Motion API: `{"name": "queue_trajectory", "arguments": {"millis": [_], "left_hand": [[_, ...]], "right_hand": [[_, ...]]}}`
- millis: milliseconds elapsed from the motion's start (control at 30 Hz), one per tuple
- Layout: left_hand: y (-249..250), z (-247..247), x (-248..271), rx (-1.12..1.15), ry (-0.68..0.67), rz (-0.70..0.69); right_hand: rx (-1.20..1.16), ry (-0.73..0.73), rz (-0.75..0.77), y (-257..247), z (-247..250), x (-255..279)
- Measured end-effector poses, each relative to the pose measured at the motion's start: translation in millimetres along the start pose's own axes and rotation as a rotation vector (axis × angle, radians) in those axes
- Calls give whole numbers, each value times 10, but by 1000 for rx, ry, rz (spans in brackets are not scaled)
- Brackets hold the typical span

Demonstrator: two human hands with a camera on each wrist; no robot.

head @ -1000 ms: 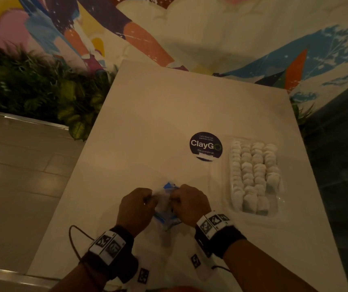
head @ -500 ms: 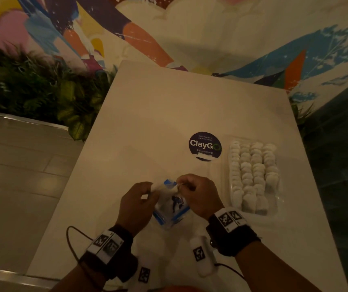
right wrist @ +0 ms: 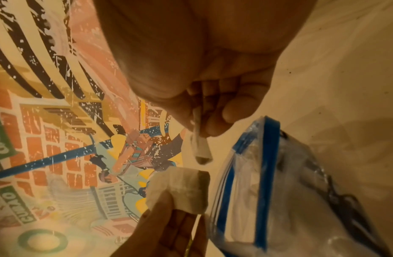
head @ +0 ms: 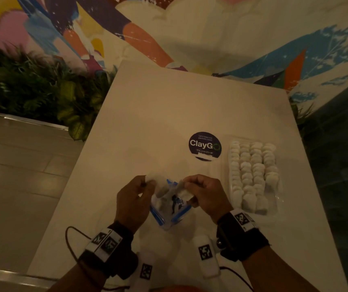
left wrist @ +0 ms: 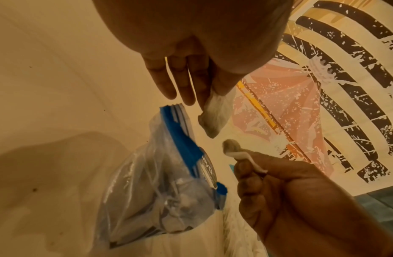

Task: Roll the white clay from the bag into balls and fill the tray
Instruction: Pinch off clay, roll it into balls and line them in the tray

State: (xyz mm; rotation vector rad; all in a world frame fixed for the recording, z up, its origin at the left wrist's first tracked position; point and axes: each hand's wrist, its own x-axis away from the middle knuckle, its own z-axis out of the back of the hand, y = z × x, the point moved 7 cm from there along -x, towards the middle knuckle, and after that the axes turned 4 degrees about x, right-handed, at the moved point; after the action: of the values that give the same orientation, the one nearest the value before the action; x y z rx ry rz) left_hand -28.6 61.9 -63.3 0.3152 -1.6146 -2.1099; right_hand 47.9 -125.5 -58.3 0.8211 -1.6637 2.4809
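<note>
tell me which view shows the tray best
Head view: the whole tray lies right of the right hand, rows of white balls visible. Both wrist views show no tray, only hands, clay and the bag.

Tray [head: 281, 204] (clear) nearly ball-filled

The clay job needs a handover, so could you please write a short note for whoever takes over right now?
Left hand: pinches the larger white clay lump.
Right hand: pinches a smaller torn piece.
The two pieces are apart, above the open clay bag, which sits on the table.
Done: tray, on the right, is nearly full of balls.
Left: roll a ball, fill the tray's near end.
</note>
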Motion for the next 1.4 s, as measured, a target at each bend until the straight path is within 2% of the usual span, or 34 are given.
{"name": "queue_trajectory", "arguments": {"millis": [267, 400, 567, 633, 700, 800, 900, 1033, 1167, 1333, 1400], "left_hand": [[-31, -38, 5, -20, -24, 51], [-50, -18, -7, 10, -18, 59], [5, 11, -29, 40, -11, 66], [47, 12, -40, 71, -11, 64], [101, 2, -57, 87, -13, 54], [135, -6, -95, 99, -5, 38], [178, -8, -121, 74, -9, 20], [200, -9, -121, 71, -17, -8], [208, -20, -111, 70, -34, -17], [292, -59, -83, 156, -78, -43], [349, -74, -77, 185, -96, -80]], "right_hand": [[-69, 25, -62, 23, -1, 44], [-172, -81, -68, -19, -61, 89], [-106, -235, -15, -81, -80, 141], [-7, -215, 67, -143, -46, 158], [198, -160, 176, -225, -6, 174], [451, -161, 292, -335, -49, 230], [519, -158, 363, -454, -95, 292], [500, -137, 421, -576, -114, 339], [427, -130, 413, -649, -120, 351], [125, -140, 255, -527, -205, 285], [52, -83, 214, -463, -213, 245]]}}
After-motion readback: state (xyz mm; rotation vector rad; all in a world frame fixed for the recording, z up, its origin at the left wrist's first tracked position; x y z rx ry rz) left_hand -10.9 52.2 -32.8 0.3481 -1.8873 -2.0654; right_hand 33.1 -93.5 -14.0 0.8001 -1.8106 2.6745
